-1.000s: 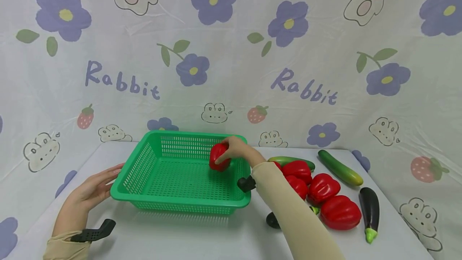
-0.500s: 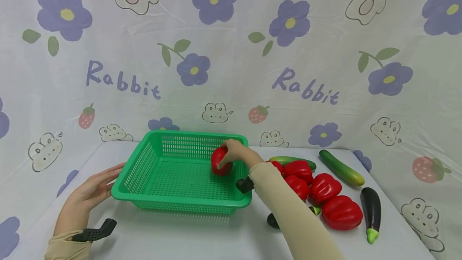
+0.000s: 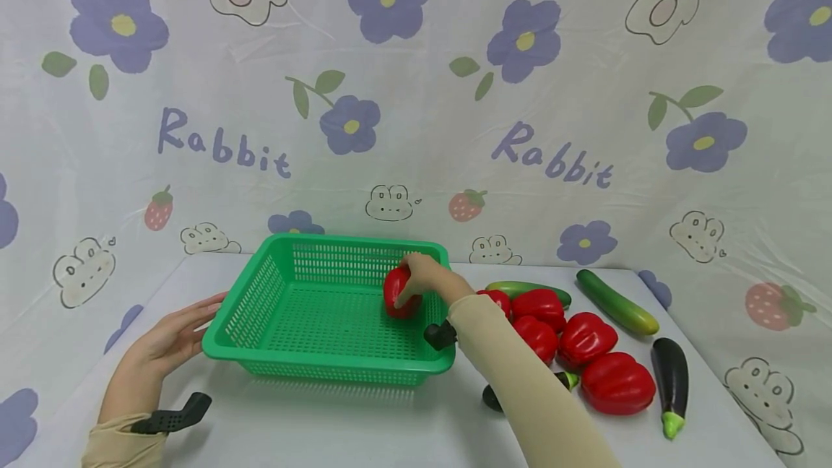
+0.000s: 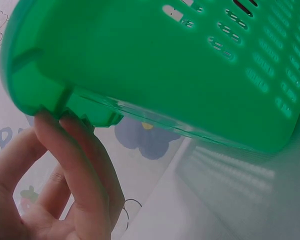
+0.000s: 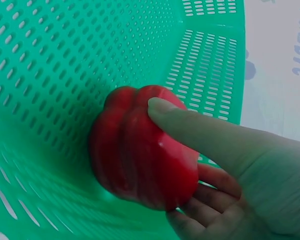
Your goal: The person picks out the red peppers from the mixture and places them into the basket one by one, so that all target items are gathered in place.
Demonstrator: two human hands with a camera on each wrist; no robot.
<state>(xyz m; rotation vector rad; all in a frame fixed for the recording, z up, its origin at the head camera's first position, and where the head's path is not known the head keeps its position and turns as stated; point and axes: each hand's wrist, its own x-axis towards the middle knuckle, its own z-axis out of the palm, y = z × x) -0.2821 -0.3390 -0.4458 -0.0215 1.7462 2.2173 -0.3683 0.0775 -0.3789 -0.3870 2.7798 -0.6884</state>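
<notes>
the red pepper (image 3: 394,296) is inside the green basket (image 3: 325,362) toward its right end, grasped by the right hand (image 3: 422,276), thumb on one side and fingers on the other; contact with the basket floor is hard to tell, so lowering it gently before letting go seems best. at the basket's left rim the left hand (image 3: 170,339) touches with its fingertips, though whether they pinch i cannot tell, and light steadying should suffice. rightward on the counter (image 3: 364,435) lie more red peppers (image 3: 618,383), an eggplant (image 3: 670,378) and a cucumber (image 3: 616,302).
</notes>
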